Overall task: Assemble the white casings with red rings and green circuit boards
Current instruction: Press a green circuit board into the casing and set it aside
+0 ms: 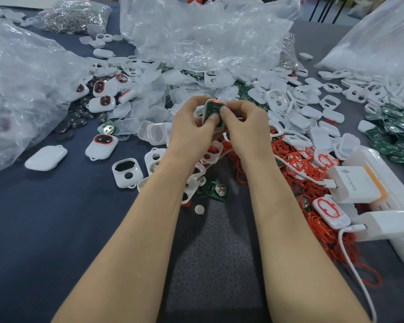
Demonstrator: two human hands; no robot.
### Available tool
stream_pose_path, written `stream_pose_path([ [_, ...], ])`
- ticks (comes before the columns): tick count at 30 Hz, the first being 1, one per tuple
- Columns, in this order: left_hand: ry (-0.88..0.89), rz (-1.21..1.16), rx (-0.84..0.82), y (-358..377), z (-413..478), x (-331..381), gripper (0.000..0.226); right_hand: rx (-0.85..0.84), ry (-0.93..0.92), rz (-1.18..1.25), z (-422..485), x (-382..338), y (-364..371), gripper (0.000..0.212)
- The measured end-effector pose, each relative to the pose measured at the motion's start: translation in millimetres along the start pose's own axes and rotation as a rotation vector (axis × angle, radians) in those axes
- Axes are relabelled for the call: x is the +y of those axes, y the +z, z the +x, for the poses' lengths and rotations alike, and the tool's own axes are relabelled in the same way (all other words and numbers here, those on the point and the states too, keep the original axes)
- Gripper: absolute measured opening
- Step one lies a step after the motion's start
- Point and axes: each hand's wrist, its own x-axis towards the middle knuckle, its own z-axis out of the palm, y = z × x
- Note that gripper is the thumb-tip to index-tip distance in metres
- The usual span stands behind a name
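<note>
My left hand [191, 129] and my right hand [245, 129] together grip one white casing [216, 104] above the table's middle. A green circuit board [213, 109] sits inside it, with a small red light at its top edge. Both thumbs press on the board. Loose red rings [296, 169] lie heaped to the right of my hands. Empty white casings [126, 172] are scattered in front and to the left. Another green circuit board [216, 188] lies below my wrists. A pile of green boards [396, 134] is at the far right.
Casings with red rings fitted [102, 145] lie at the left near black discs [79, 113]. Crumpled clear plastic bags [196, 36] cover the back and left. White chargers on a power strip [364, 183] with a cable [354, 271] stand at the right.
</note>
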Motion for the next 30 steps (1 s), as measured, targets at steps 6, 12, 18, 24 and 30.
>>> stream_pose_path([
  [6,-0.006,0.047,-0.008,1,-2,1,0.025,0.006,0.021,-0.003,0,1,1,0.013],
  [12,-0.012,0.000,0.036,1,-4,6,0.022,0.010,0.004,0.005,0,-1,1,0.006],
  [18,-0.083,-0.275,0.218,-36,-1,30,0.027,0.041,0.020,0.048,-2,-5,3,0.016],
  [24,0.009,-0.403,0.507,-99,1,50,0.025,-0.216,-0.118,-0.144,-3,-34,44,0.015],
  [30,0.076,-0.405,0.691,-150,-6,65,0.028,-0.614,-0.331,-0.342,-23,-71,119,0.019],
])
